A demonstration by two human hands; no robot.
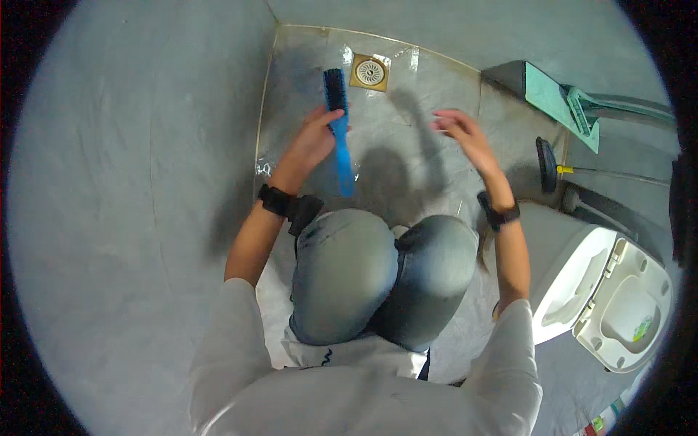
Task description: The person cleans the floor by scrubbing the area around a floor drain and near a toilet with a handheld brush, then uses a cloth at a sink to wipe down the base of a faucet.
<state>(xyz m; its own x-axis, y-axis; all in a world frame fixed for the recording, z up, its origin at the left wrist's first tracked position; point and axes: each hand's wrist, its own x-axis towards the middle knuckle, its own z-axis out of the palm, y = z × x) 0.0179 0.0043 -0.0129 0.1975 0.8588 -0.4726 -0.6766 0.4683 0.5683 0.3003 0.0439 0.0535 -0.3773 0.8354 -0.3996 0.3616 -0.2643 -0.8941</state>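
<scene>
The left hand (316, 138) is closed around the blue brush (341, 145), near where the handle meets the black bristles, and the brush is in front of the left knee, over the grey floor (451, 87). Because this grip is close to the head and most of the handle hangs free, the brush could perhaps turn or slip if the plastic is wet. The right hand (469, 142) is open, with its fingers loosely bent and a little blurred; I see nothing clear in it, so it gives the brush no support. Beyond the brush, the floor shines around the square drain (370, 72), as if wet, and a foot could slide there. Farther right, the green dustpan (552, 102) and the black broom head (547, 166) stand near the right forearm's side, where a wide elbow movement might knock them.
</scene>
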